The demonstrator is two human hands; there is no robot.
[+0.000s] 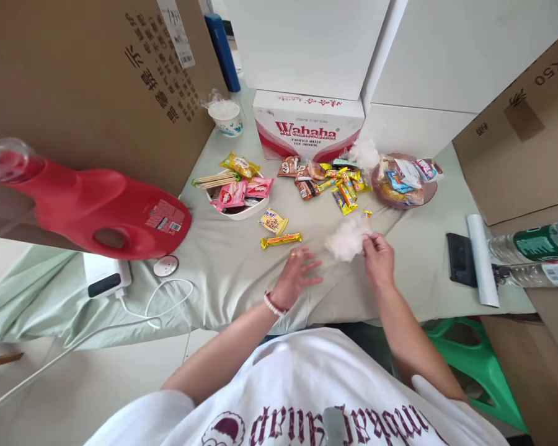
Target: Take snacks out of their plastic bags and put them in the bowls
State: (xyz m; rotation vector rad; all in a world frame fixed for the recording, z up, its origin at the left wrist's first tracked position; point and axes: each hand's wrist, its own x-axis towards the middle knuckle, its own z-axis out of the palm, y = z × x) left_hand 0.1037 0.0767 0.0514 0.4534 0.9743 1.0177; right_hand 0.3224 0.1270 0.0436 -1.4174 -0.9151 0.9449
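Note:
My right hand (378,257) pinches the edge of a white fluffy clump (346,240) that looks like cotton, just above the cloth. My left hand (296,277) is open, its fingers spread toward the clump and holding nothing. A yellow wrapped bar (281,240) lies beyond that hand, and a cream snack packet (273,221) lies a little farther back. Behind the clump is a pile of small yellow and brown snack packets (345,188). A second white fluffy clump (365,153) rests between this pile and a reddish translucent bowl (402,201) of packets.
A white container (242,214) holds pink packets and wafer sticks. A Wahaha carton (307,127) and a paper cup (226,121) stand behind. The red jug (106,207), a white power bank (105,275) and its cable are left; bottles (539,243) lie right.

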